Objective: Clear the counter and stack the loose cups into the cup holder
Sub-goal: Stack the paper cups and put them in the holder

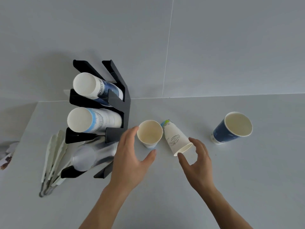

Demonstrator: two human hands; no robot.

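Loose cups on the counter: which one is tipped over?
The white cup with the wave drawing, in the middle by the right hand. The plain white cup and blue cup stand upright, mouths up.

Matt paper cups (149,133), black plastic holder (125,100), smooth counter (231,179)

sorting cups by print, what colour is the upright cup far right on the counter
Dark blue outside with a white band at the base, cream inside: the blue cup, clearest in the head view.

The grey counter (231,179) bears a black cup holder (122,103), three loose cups (149,133) (one tipped), and tongs (52,161).
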